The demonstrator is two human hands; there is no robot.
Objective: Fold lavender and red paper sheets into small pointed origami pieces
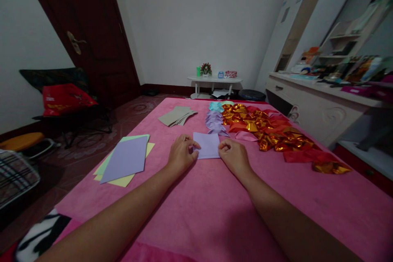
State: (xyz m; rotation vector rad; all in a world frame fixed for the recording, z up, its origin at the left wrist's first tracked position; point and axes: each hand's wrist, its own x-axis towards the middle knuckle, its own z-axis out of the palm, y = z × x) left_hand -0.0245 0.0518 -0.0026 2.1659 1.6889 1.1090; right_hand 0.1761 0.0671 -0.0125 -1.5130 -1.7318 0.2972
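Observation:
A folded sheet of light purple paper (pixel 208 145) lies on the pink cloth between my two hands. My left hand (pixel 181 153) holds its left edge, fingers curled and thumb close to the index finger. At the right edge, my right hand (pixel 236 156) has its fingers closed in a pinch on the paper. Just beyond the sheet is a row of folded purple paper pieces (pixel 215 120), with a light blue folded piece (pixel 216 107) at its far end.
To the left lies a stack of purple, green and yellow sheets (pixel 127 159). Grey-beige sheets (pixel 177 115) are fanned out farther back. Many shiny gold and red folded pieces (pixel 251 120) cover the right side of the pink cloth (pixel 202 204). A white dresser (pixel 319 106) stands at right.

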